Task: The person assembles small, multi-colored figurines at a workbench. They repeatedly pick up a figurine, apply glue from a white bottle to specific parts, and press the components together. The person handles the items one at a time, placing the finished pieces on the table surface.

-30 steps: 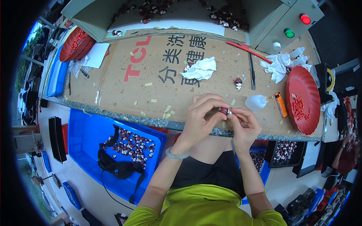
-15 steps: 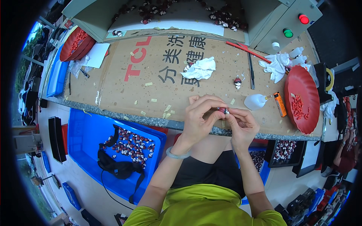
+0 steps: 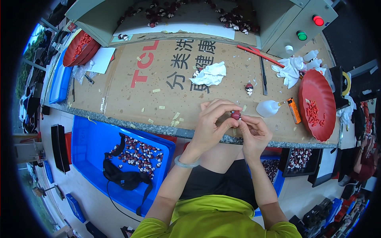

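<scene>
Over cardboard bench edge (image 3: 131, 119), dark-red piece (image 3: 235, 115) sits pinched between both grips.

a small dark-red glossy bead-like piece (image 3: 236, 115) looks smooth plastic. the brown corrugated cardboard sheet (image 3: 131, 93) covering the bench is matt and rough. the round red plastic tray (image 3: 317, 85) shines slightly. the crumpled white cloth rag (image 3: 211, 74) looks soft, the blue plastic bin (image 3: 89, 139) smooth.
</scene>
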A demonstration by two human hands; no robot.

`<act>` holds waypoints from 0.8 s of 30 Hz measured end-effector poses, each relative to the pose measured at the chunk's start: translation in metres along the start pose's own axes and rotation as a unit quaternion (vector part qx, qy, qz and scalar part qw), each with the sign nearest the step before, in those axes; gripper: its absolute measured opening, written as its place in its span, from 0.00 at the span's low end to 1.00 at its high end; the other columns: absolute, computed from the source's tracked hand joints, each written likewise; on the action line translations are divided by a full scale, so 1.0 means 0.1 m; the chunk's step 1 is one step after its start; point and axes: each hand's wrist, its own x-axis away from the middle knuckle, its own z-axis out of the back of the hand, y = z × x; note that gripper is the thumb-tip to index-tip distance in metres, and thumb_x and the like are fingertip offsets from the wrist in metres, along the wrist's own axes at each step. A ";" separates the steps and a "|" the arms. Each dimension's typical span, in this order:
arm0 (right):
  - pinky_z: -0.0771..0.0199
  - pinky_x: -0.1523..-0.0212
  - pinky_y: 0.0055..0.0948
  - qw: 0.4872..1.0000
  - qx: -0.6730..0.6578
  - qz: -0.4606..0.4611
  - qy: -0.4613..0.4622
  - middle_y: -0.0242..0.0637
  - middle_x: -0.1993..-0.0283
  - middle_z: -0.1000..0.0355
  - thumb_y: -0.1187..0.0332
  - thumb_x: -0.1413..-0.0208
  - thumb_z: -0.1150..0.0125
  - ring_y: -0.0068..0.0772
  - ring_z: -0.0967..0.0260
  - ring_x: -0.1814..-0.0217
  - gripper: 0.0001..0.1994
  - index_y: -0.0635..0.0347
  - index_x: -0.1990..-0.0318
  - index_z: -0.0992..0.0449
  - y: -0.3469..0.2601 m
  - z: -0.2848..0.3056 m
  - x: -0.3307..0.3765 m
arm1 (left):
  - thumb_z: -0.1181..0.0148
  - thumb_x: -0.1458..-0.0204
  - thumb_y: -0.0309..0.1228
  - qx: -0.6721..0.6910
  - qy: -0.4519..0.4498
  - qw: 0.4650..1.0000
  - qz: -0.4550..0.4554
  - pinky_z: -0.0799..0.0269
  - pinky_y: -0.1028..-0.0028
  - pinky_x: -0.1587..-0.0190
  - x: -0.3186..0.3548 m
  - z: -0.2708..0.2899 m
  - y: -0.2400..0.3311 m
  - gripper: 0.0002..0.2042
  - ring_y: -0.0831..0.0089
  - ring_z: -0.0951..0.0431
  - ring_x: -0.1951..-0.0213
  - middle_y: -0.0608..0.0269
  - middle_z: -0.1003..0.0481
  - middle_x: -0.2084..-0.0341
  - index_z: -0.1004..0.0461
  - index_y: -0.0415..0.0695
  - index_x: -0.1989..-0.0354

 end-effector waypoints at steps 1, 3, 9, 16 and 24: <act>0.23 0.62 0.18 1.000 0.000 0.003 0.000 0.41 0.63 0.23 0.83 0.48 0.39 0.24 0.24 0.63 0.08 0.72 0.60 0.24 0.00 0.00 0.00 | 0.36 0.57 0.26 -0.003 0.000 1.000 0.001 0.41 0.72 0.51 0.00 0.00 0.01 0.11 0.69 0.25 0.58 0.63 0.22 0.66 0.21 0.42 0.63; 0.23 0.61 0.20 1.000 -0.001 0.008 0.000 0.42 0.62 0.24 0.84 0.48 0.39 0.25 0.24 0.61 0.07 0.72 0.60 0.24 -0.01 -0.01 0.01 | 0.37 0.56 0.27 -0.008 -0.002 1.000 -0.002 0.41 0.72 0.51 -0.01 0.00 0.01 0.10 0.68 0.25 0.57 0.63 0.22 0.66 0.22 0.42 0.63; 0.24 0.57 0.24 0.997 -0.002 0.075 -0.005 0.47 0.60 0.24 0.86 0.50 0.39 0.30 0.25 0.59 0.08 0.73 0.62 0.23 0.08 -0.02 0.02 | 0.40 0.52 0.28 0.012 -0.006 1.000 -0.021 0.44 0.71 0.52 0.02 0.00 -0.07 0.06 0.69 0.25 0.58 0.65 0.23 0.66 0.23 0.44 0.65; 0.23 0.58 0.24 0.997 0.005 0.082 -0.004 0.48 0.61 0.23 0.87 0.51 0.39 0.31 0.25 0.60 0.07 0.72 0.63 0.22 0.12 0.04 -0.01 | 0.41 0.53 0.27 -0.020 0.001 0.999 -0.037 0.46 0.72 0.57 -0.03 -0.05 -0.06 0.05 0.72 0.25 0.61 0.65 0.23 0.67 0.24 0.44 0.68; 0.24 0.54 0.27 0.998 0.030 0.058 -0.011 0.47 0.57 0.24 0.86 0.51 0.39 0.32 0.25 0.57 0.11 0.70 0.59 0.24 0.16 0.00 0.01 | 0.43 0.50 0.27 0.014 0.044 0.999 -0.024 0.44 0.72 0.53 0.06 0.03 -0.05 0.05 0.70 0.24 0.60 0.62 0.23 0.64 0.24 0.44 0.65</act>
